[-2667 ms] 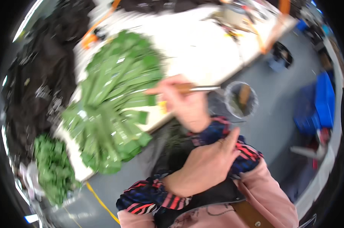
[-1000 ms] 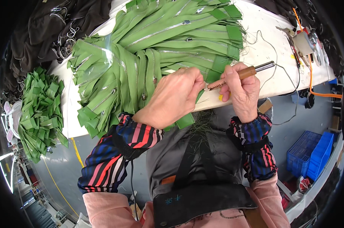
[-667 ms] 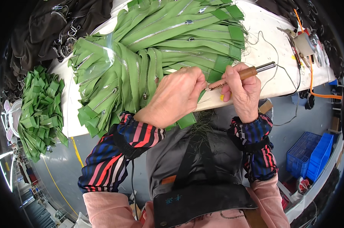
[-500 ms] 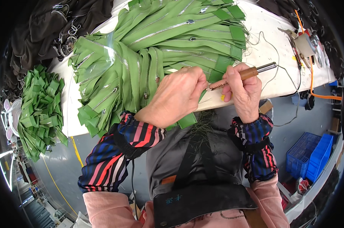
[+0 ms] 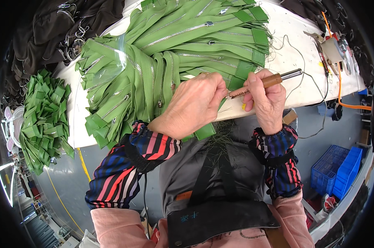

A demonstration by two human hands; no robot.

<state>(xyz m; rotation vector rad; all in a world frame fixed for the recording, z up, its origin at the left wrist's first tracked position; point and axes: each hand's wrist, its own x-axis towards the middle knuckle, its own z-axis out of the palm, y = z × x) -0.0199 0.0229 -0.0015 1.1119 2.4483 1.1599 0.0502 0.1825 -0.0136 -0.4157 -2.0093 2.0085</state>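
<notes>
My left hand (image 5: pixel 197 101) is closed in a pinch at the table's front edge, on the end of a green zipper strip whose leather-like end tab (image 5: pixel 204 131) shows below the wrist. The pinched part is mostly hidden by the fingers. In my right hand (image 5: pixel 266 101) is a wood-handled thread burner (image 5: pixel 271 80), a pen-shaped tool with a metal tube at its back and a coil near its tip. That tip points left and nearly meets my left fingertips. A large pile of green zippers (image 5: pixel 166 39) with silver teeth lies just beyond my left hand.
Another green bundle (image 5: pixel 44 120) hangs at the table's left edge. Dark fabric with zippers (image 5: pixel 63 29) is heaped at the far left. Hand tools (image 5: pixel 325 49) and an orange cord (image 5: pixel 339 82) lie at the right. Blue crates (image 5: pixel 331 167) stand on the floor. Loose threads (image 5: pixel 222 138) cling to my apron.
Both hands keep nearly the same pose and hold. The whole picture has shifted only slightly, and the burner's tip stays close to my left fingertips.
</notes>
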